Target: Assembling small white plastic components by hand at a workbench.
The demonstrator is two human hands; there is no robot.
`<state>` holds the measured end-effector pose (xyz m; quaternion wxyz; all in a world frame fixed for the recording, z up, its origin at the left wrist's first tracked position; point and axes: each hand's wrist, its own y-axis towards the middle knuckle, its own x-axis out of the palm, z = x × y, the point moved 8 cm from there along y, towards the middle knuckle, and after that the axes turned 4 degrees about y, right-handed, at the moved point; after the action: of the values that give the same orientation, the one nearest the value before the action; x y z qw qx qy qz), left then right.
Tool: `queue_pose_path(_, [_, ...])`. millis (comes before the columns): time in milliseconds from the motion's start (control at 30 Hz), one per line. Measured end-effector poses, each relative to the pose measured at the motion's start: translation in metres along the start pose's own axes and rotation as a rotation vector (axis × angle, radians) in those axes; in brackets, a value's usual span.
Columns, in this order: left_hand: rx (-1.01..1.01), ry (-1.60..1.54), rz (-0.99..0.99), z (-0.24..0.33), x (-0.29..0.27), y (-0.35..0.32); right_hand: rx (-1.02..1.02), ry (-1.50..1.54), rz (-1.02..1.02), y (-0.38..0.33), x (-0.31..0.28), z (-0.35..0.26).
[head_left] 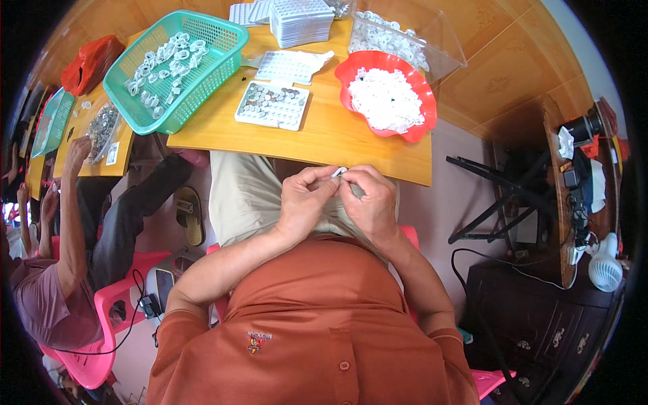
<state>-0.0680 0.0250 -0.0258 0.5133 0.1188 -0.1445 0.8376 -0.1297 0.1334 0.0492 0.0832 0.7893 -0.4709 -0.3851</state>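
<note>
Just off the front edge of the table, my left hand (302, 201) and my right hand (369, 204) meet over my lap. Thumbs and fingers of both pinch a small white plastic part (339, 172) with a dark spot on it; its exact kind is too small to make out. Beyond them on the table lies a white dimpled tray (291, 121), partly filled with small grey metal discs (268, 100). To its right, a red wavy-rimmed bowl (423, 101) holds a heap of tiny white pieces (385, 98).
At the left stands a green basket (233, 42) with white ring-shaped parts. Behind are another dimpled tray (287, 66), a stack of white trays (302, 27) and a clear box (445, 57) of white parts. A co-worker's hand (79, 150) is near a bag of metal parts (102, 128).
</note>
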Motion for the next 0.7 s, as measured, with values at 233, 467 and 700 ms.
queue_pose_path(233, [-0.007, -0.009, 0.013, -0.003, 0.0, 0.0, -0.057, -0.05, 0.0, 0.0, 0.003, -0.001])
queue_pose_path(467, [0.008, 0.03, 0.034, -0.002, 0.0, -0.001, -0.233, -0.254, -0.086, -0.001, 0.007, -0.023])
queue_pose_path(700, [0.005, 0.088, 0.047, -0.015, -0.006, 0.002, -0.146, -0.217, -0.17, 0.002, 0.013, -0.009])
